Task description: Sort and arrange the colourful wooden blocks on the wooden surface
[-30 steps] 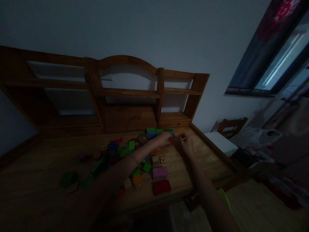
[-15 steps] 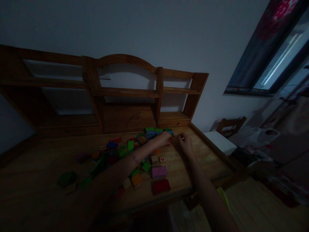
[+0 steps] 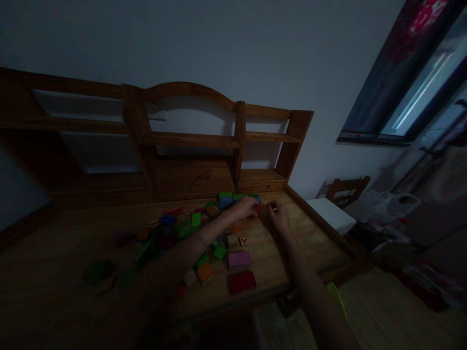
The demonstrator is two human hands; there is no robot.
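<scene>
Red block (image 3: 257, 210) sits right of centre on the desk (image 3: 314, 238), under the left hand (image 3: 245, 206) — fingers curled onto it; right hand (image 3: 278, 216), just right, pinches something small.
</scene>
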